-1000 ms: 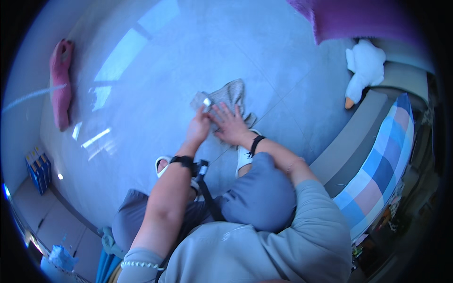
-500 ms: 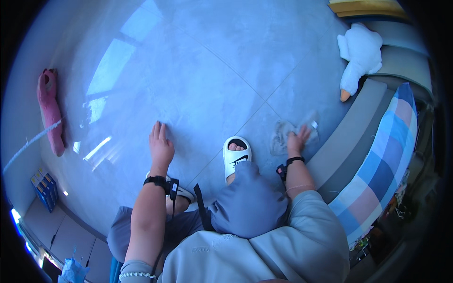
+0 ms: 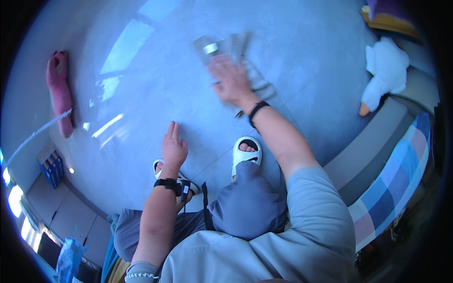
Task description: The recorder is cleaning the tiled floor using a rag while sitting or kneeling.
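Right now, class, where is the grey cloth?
In the head view, the grey cloth lies on the floor at upper centre, under the right hand, left of the white plush toy.

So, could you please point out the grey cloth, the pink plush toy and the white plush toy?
grey cloth (image 3: 236,47): head view, its upper part above the right hand.
pink plush toy (image 3: 59,89): head view, mid-body.
white plush toy (image 3: 384,70): head view, its body.
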A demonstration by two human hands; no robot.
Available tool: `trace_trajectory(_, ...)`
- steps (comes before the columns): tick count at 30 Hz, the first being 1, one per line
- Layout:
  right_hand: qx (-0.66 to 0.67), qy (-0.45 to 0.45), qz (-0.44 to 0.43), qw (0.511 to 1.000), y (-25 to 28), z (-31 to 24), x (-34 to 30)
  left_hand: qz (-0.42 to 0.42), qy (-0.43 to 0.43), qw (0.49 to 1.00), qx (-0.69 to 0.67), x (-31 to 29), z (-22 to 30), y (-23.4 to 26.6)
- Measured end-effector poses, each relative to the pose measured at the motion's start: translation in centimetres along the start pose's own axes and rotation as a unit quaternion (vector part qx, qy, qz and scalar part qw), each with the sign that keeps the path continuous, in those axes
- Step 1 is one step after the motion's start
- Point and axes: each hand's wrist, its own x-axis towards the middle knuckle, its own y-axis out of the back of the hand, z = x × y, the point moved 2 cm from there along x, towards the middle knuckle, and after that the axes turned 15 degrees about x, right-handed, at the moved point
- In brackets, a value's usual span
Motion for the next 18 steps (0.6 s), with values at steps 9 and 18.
trace_trajectory(9,0.121,0.325,-0.288,0.893,-17.2,-13.0,0.6,-0.063,0.128,0.989,-0.035,-8.9,-2.6,-3.4)
trace_trajectory(18,-0.194,-0.026,0.061,0.979,-3.2,9.8,6.6,-0.129,0.266,0.952,-0.076,-7.9,-10.3,-5.8)
